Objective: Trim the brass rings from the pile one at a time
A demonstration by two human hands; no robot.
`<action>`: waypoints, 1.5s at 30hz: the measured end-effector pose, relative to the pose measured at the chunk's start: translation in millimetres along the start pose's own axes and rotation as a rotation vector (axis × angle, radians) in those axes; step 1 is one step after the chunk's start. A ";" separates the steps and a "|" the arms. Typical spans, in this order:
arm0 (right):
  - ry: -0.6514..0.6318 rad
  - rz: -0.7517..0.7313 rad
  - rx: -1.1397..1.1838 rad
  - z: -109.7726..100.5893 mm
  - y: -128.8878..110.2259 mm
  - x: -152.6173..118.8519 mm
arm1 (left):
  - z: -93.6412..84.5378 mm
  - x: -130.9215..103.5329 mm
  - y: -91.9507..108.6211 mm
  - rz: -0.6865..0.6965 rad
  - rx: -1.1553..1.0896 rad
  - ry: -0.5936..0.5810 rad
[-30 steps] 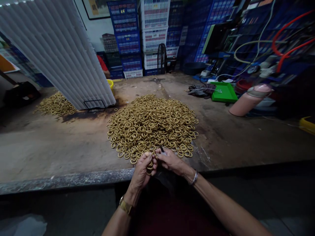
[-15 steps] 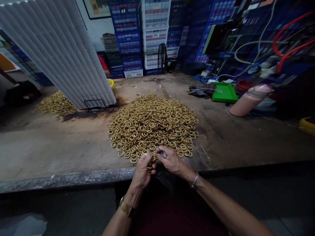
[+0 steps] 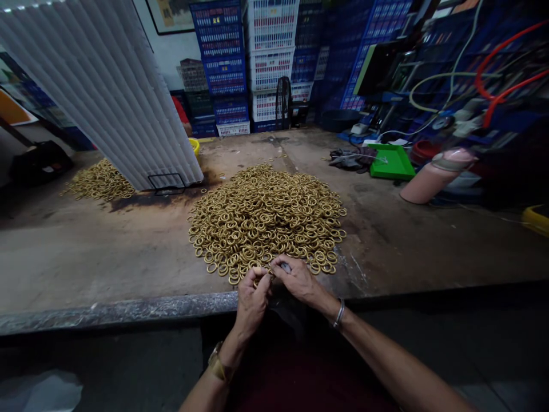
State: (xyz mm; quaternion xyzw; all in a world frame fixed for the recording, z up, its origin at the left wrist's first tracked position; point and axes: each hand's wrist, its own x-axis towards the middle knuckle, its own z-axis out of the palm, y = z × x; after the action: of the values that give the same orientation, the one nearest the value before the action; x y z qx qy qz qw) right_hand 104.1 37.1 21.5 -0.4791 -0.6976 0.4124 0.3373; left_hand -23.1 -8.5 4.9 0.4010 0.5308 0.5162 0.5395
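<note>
A broad heap of brass-coloured rings (image 3: 266, 214) lies on the worktable, just beyond my hands. At its near edge my left hand (image 3: 252, 303) is closed, thumb and fingers pinching rings, of which only a little shows. Close by on the right, my right hand (image 3: 303, 283) is closed on a small grey object (image 3: 285, 267); most of it is hidden in the fingers, so its kind cannot be made out. The fingertips of both hands almost meet over the table's front edge.
A tall white corrugated panel (image 3: 107, 86) leans at the left, beside a second ring pile (image 3: 100, 180). Toward the right stand a green tray (image 3: 391, 162), dark gloves (image 3: 351, 158) and a pink cylinder (image 3: 433, 177). Stacked crates (image 3: 270, 68) line the back. Part of a person in red (image 3: 180, 111) shows behind the panel.
My left hand has turned, its thumb and fingers shifting around the rings, which are now less visible. My right hand has barely moved and keeps the small grey object.
</note>
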 end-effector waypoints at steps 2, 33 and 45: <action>-0.030 0.054 0.036 0.7 1.7 0.5 | 1.0 -0.2 -1.0 0.090 0.054 0.042; -0.099 -0.151 -0.364 -3.9 14.2 -16.4 | 4.9 -11.0 -2.8 -0.116 -0.192 -0.117; -0.203 -0.145 -0.442 -2.9 9.0 -23.3 | 5.8 -16.8 -0.3 -0.005 -0.020 -0.091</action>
State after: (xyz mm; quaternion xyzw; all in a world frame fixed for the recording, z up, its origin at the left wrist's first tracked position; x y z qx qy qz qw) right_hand 117.4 17.6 12.9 -0.4459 -0.8338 0.2705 0.1812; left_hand -15.7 -24.4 8.0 0.4174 0.5016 0.5014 0.5682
